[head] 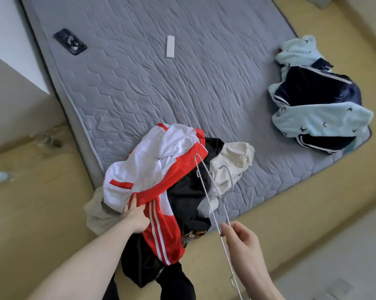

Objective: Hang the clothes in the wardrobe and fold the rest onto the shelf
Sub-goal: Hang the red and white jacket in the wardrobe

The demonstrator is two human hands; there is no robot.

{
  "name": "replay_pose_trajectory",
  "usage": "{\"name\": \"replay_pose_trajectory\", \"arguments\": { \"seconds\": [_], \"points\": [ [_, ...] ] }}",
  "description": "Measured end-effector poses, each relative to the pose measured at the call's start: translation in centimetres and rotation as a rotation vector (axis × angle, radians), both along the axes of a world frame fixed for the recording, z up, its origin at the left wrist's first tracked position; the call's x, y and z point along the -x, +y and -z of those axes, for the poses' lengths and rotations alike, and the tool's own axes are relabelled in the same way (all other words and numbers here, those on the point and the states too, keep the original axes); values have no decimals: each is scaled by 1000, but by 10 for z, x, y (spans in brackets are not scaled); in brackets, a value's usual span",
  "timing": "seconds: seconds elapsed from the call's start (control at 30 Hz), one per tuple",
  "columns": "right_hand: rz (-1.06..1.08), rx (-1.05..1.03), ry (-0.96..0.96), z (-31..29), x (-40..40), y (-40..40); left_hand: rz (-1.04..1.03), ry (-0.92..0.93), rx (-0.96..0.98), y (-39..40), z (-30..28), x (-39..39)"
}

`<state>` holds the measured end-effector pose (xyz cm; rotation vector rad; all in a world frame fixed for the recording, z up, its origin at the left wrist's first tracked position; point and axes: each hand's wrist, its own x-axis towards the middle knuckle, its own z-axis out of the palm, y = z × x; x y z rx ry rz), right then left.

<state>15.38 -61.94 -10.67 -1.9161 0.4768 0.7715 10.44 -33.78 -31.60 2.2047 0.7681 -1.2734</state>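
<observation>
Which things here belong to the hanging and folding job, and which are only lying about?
For the job:
- red and white jacket, gripped by left hand
- wire hanger, pinched by right hand
- black garment
- cream garment
- blue and navy pile

Lying about:
- phone
- white remote

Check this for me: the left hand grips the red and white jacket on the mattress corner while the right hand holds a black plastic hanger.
One detail is wrong. In the head view the right hand pinches a thin white wire hanger, not a black plastic one. The left hand does grip the red and white jacket on the mattress corner.
</observation>
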Motion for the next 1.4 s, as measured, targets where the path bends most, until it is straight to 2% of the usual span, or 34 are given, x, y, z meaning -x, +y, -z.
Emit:
{"name": "replay_pose_trajectory", "arguments": {
  "seconds": [0.07, 0.2, 0.27, 0.4, 0.53, 0.67, 0.87, 0.97, 1.1, 1.17, 1.27, 1.33, 1.4],
  "points": [
    [-18, -12, 17, 5, -5, -1, -56, -36, -37, 0, 3, -3],
    [-76, -24, 11, -7, -10, 9, -442, -411, -48, 0, -45, -10],
    [-98, -44, -9, -24, -11, 16, -571, -513, 12, 1, -83, -13],
    [-135, -94, -42, -66, -7, 30, -628, -610, 273, 1, -172, 2],
    [-200, -154, -95, -113, 8, 44, -658, -723, 405, 3, -276, 24],
    [-311, -229, -128, -152, 43, 60, -874, -816, 612, 16, -371, 50],
    [-476, -232, -299, -197, 119, 113, -989, -939, 771, 35, -469, 97],
    [-440, -205, -448, -222, 145, 153, -883, -1052, 789, 32, -509, 110],
    [-301, -286, -618, -259, 149, 187, -797, -1195, 774, 47, -560, 127],
    [-277, -338, -631, -277, 138, 195, -776, -1231, 763, 64, -585, 138],
    [-196, -483, -581, -309, 124, 208, -677, -1204, 849, 90, -606, 160],
    [-146, -538, -547, -331, 117, 216, -561, -1309, 700, 105, -609, 174],
    [-140, -587, -503, -353, 115, 225, -451, -1395, 450, 116, -602, 187]
  ]
}}
